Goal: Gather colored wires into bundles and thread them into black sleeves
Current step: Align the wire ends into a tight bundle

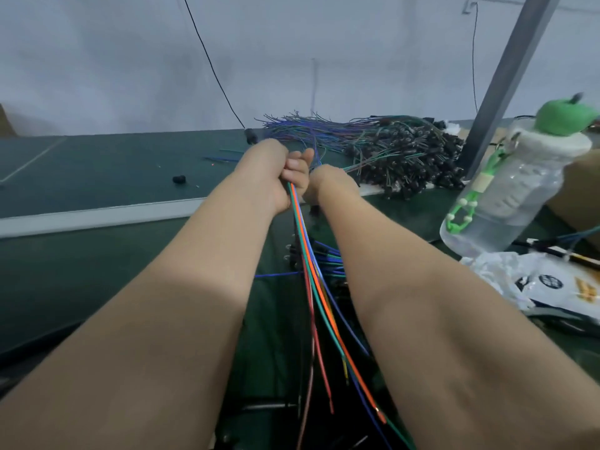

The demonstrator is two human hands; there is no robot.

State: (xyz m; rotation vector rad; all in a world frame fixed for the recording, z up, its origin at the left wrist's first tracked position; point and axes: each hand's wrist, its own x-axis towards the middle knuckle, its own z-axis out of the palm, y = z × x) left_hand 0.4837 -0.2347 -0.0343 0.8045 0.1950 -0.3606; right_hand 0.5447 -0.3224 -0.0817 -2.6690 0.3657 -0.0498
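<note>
My left hand [276, 172] fists 1 bundle of thin, smooth colored wires [313, 274]; my right hand [326, 186] bends beside it, grip unclear.

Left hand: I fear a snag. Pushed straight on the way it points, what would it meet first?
Probably the loose ends of the wire pile, beyond the left hand gripping the bundle; depth unclear.

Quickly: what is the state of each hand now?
Left hand: closed, grip on the colored wires.
Right hand: cannot be told; its fingers are hidden behind the wrist.
</note>
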